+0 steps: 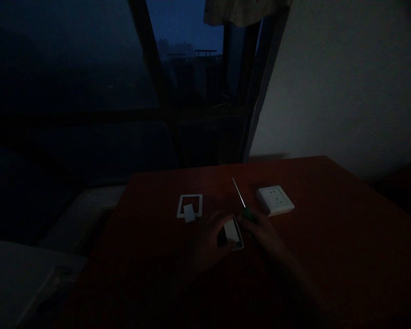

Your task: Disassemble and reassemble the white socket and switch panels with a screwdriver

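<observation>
My left hand is closed around a white wall switch, gripping it by its edges above the table. Close beside it, my right hand grips a screwdriver by its green handle, and the metal shaft points up and away from me. A square white frame lies flat on the table to the left of my hands. Across its lower edge rests a small white rectangular piece. Right of the screwdriver sits a white wall socket on a thick box. Dim light hides the details of my fingers.
The reddish-brown table reaches to a dark window at the back. A pale wall rises behind the table's right side. Part of a curtain hangs at the top.
</observation>
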Demonstrator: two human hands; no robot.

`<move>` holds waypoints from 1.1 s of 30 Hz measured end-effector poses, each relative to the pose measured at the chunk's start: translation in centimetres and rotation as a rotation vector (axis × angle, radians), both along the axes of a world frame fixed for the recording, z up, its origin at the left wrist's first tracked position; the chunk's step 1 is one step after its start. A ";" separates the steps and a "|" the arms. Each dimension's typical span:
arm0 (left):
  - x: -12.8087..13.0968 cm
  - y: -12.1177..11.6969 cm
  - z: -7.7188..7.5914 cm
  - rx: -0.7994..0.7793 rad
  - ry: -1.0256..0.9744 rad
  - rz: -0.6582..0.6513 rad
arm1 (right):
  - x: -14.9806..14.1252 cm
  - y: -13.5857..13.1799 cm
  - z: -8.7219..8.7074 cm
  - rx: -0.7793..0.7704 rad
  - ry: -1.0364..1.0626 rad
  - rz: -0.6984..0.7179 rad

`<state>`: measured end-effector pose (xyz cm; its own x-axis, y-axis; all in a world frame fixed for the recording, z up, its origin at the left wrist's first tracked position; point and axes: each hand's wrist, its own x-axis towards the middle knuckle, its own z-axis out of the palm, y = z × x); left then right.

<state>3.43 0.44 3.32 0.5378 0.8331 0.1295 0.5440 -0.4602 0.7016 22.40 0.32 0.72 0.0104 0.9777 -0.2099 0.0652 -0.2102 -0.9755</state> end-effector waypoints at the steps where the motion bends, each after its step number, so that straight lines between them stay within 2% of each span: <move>1: 0.0 0.0 -0.1 -0.008 0.006 0.003 | 0.0 0.1 0.0 0.002 -0.021 0.001; 9: -0.9 -0.2 -0.6 -0.021 -0.066 0.033 | -0.2 0.2 -0.1 0.070 -0.153 0.015; 13: -1.4 -0.1 -0.7 -0.048 -0.076 0.119 | -0.1 0.0 -0.1 0.107 -0.199 0.014; 16: -1.4 -0.1 -1.3 -0.066 -0.079 0.174 | -0.1 -0.4 -0.2 0.125 -0.243 0.035; 23: -0.6 -0.4 -3.2 -0.060 -0.080 0.194 | -0.6 -1.3 -0.3 0.145 -0.241 0.078; 29: -0.4 -0.3 -3.1 -0.080 -0.121 0.208 | -0.6 -1.2 -0.5 0.174 -0.272 0.113; 33: -0.3 -0.1 -3.2 -0.106 -0.175 0.192 | -0.8 -1.0 -1.1 0.212 -0.290 0.087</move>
